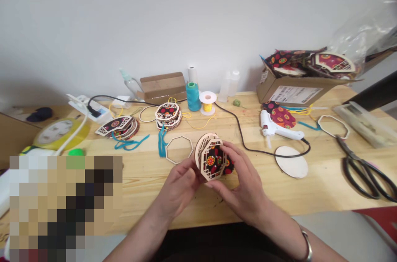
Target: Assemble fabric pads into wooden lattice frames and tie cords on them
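Above the front of the table, both hands hold a small stack of wooden ornament panels (214,158). The front one is an octagonal lattice frame over black fabric with a red and orange flower print; a rounder wooden piece shows behind it. My left hand (185,181) grips the stack's left and lower edge. My right hand (243,177) has its fingers round the right edge, the thumb at the bottom. Just left of the stack lies a bare octagonal wooden frame (166,150). Behind it sit stacked octagonal panels (168,116) with a blue cord.
A white glue gun (281,129) with a black cable and a wooden disc (291,169) lie to the right, with black scissors (361,171) beyond. A cardboard box (291,90) of fabric pieces stands behind. Fan-shaped panels (119,125), tape (63,132) and teal thread (193,98) are also there.
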The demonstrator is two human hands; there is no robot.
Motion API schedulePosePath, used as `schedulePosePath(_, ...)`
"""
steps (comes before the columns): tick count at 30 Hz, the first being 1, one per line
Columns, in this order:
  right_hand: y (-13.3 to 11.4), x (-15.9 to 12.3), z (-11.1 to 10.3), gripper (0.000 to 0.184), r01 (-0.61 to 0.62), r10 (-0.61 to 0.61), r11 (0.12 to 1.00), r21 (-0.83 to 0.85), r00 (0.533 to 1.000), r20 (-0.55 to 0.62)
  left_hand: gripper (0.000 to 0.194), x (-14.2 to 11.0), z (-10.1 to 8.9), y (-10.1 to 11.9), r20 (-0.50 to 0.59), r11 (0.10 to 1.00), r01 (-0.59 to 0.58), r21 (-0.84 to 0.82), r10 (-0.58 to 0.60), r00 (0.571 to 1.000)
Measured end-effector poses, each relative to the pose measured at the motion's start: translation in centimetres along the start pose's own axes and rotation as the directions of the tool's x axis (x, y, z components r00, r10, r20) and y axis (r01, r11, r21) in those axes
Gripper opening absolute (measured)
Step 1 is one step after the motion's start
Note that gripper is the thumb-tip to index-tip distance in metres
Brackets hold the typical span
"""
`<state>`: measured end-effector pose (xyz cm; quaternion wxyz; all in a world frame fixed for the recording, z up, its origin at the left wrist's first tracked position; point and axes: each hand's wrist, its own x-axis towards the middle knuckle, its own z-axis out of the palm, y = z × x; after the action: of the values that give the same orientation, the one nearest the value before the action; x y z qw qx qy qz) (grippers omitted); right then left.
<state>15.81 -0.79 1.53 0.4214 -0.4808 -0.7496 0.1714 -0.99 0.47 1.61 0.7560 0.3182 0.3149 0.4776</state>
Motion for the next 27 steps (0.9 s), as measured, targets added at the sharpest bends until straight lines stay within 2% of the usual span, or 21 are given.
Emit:
schedulePosePath(4, 0.08, -0.26, 0.01, 0.066, 0.006, -0.005, 1.0, -0.024, 0.999, 0.041, 0.026, 0.13, -0.16, -0.19, -0.105, 0.999, -0.007, -0.033, 0.003, 0.995)
schedulePosePath(6, 0.08, -0.45, 0.03, 0.066, 0.007, -0.005, 0.999, -0.032, 0.998, 0.062, 0.024, 0.18, -0.31, -0.17, -0.122, 0.999, 0.022, -0.043, -0.027, 0.992)
schedulePosePath(9, 0.08, -0.64, 0.04, 0.066, 0.011, -0.008, 0.999, -0.037, 0.997, 0.076, 0.024, 0.16, -0.41, 0.05, -0.082, 0.995, 0.067, -0.072, -0.073, 0.994)
schedulePosePath(13, 0.04, -0.54, -0.04, 0.066, 0.006, -0.004, 0.999, -0.032, 0.998, 0.07, 0.035, 0.09, -0.36, 0.37, 0.015, 0.989, 0.097, -0.11, -0.096, 0.995)
schedulePosePath(18, -0.18, -0.14, -0.2, 0.066, -0.032, 0.032, 0.999, 0.004, 0.998, 0.049, 0.05, 0.02, -0.25, 0.44, 0.065, 0.989, 0.11, -0.094, -0.104, 0.992)
schedulePosePath(23, -0.1, -0.02, -0.25, 0.066, -0.097, 0.093, 0.994, 0.056, 0.993, 0.075, 0.05, -0.19, -0.09, 0.46, 0.093, 0.989, 0.119, -0.086, -0.111, 0.989)
schedulePosePath(27, 0.01, -0.06, -0.34, 0.067, -0.099, 0.094, 0.994, 0.05, 0.991, 0.09, 0.049, -0.27, -0.13, 0.38, 0.107, 0.989, 0.119, -0.085, -0.109, 0.988)
